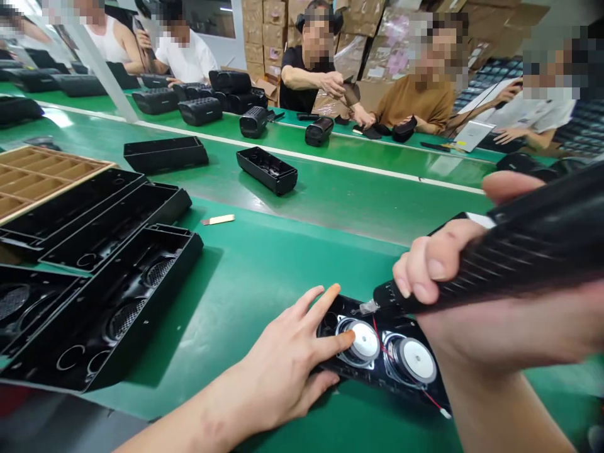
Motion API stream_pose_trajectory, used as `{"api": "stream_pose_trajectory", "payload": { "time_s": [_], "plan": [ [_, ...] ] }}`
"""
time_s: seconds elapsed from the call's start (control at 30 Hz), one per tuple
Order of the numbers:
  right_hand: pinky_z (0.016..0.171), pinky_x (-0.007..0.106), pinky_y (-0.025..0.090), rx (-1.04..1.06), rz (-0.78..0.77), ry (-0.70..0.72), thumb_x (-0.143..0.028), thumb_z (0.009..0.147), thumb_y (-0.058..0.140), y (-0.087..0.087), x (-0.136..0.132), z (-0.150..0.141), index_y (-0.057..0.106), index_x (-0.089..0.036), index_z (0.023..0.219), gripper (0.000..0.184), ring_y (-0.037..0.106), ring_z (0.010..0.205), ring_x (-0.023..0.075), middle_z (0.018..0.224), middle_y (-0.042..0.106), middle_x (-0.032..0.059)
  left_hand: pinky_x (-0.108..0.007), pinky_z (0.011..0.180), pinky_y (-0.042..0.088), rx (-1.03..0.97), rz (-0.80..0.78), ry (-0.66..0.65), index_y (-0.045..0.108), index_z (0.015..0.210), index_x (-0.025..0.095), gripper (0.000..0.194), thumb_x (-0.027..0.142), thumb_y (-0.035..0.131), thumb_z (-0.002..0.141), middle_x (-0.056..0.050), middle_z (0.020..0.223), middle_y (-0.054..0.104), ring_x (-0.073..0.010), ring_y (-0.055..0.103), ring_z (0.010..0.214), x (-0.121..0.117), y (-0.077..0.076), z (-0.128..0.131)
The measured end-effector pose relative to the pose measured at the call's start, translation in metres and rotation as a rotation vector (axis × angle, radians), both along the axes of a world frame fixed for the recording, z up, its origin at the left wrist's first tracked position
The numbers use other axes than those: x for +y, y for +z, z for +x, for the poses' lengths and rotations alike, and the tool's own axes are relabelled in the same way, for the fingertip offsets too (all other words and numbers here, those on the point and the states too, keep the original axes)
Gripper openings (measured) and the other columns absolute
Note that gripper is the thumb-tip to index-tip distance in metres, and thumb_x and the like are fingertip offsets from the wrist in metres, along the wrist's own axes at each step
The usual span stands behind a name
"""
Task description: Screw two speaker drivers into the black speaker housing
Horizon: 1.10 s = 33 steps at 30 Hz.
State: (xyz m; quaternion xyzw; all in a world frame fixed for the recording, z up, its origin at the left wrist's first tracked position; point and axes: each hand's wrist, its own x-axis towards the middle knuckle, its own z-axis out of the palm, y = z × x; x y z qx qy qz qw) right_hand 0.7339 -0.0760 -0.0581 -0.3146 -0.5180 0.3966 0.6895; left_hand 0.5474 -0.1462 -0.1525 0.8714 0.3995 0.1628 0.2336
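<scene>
A black speaker housing [372, 384] lies in front of me on the green table. Two round speaker drivers with white backs [418, 360] sit inside it, and a red wire [431, 399] ends in a small white plug at its near right corner. My left hand [297, 349] grips the housing's left end, fingers spread over it, one fingertip on the left driver [364, 340], thumb at the near side. Wrapped in my right hand [431, 261] is a black electric screwdriver [533, 233]. Its bit points down at the housing's far edge; the screw under it is too small to make out.
Larger black housings [155, 270] and a wooden compartment tray [51, 170] stand at the left. A small cream-handled blade [219, 219] lies on the table. Further off are an open black case [267, 170], a longer black case [165, 154] and several co-workers across the line.
</scene>
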Motion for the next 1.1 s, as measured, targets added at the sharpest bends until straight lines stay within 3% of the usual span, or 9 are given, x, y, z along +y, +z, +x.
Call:
{"api": "stream_pose_trajectory", "payload": {
  "time_s": [0.1, 0.27, 0.47, 1.1],
  "plan": [
    [0.029, 0.030, 0.032, -0.003, 0.042, 0.052, -0.087, 0.090, 0.046, -0.013, 0.005, -0.011, 0.068, -0.029, 0.110, 0.066, 0.039, 0.033, 0.0171, 0.051, 0.053, -0.0045, -0.061, 0.124, 0.038, -0.005, -0.008, 0.001, 0.058, 0.147, 0.031, 0.062, 0.024, 0.077, 0.089, -0.016, 0.175, 0.020, -0.0437, 0.024, 0.159, 0.002, 0.002, 0.001],
    [0.034, 0.029, 0.037, 0.007, -0.023, 0.103, -0.085, 0.089, 0.053, -0.026, 0.009, -0.012, 0.063, -0.026, 0.112, 0.063, 0.044, 0.037, 0.0170, 0.055, 0.055, -0.0039, -0.061, 0.123, 0.040, -0.003, 0.013, 0.018, 0.060, 0.147, 0.030, 0.061, 0.027, 0.078, 0.089, -0.016, 0.174, 0.025, -0.0438, 0.029, 0.158, 0.002, 0.004, 0.002],
    [0.034, 0.029, 0.036, 0.007, -0.045, 0.101, -0.084, 0.089, 0.055, -0.033, 0.009, -0.017, 0.062, -0.025, 0.112, 0.064, 0.042, 0.037, 0.0156, 0.056, 0.054, -0.0049, -0.059, 0.122, 0.042, 0.008, 0.049, 0.038, 0.063, 0.143, 0.031, 0.060, 0.029, 0.082, 0.086, -0.012, 0.173, 0.030, -0.0420, 0.035, 0.155, 0.002, 0.006, 0.003],
    [0.036, 0.027, 0.037, -0.047, -0.037, 0.168, -0.088, 0.091, 0.045, -0.046, 0.010, -0.022, 0.061, -0.024, 0.112, 0.069, 0.043, 0.039, 0.0142, 0.058, 0.054, -0.0053, -0.061, 0.122, 0.041, 0.000, 0.048, 0.040, 0.062, 0.145, 0.030, 0.060, 0.028, 0.079, 0.088, -0.012, 0.172, 0.030, -0.0417, 0.033, 0.155, 0.002, 0.003, 0.003]
  ]
}}
